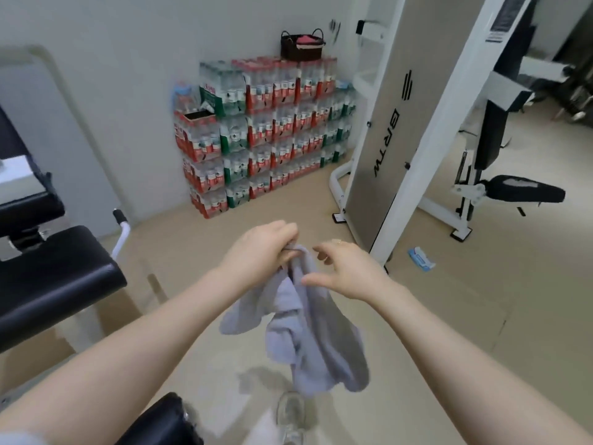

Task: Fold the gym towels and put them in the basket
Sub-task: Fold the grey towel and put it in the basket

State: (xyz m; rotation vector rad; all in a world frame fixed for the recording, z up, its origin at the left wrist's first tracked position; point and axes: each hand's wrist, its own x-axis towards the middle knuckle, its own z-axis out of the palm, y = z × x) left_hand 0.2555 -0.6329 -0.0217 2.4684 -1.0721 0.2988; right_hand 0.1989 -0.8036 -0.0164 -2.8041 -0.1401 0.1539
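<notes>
A shoe [290, 415], cut off below, shows under a grey towel [316, 332] pinched by the left hand [260, 248], right hand [346, 271] fingers spread.

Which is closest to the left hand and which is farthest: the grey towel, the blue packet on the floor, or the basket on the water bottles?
From the left hand:
1. Grey towel, gripped in it and hanging below.
2. Blue packet, on the floor to the right.
3. Basket, far back atop the stacked water bottles.
</notes>
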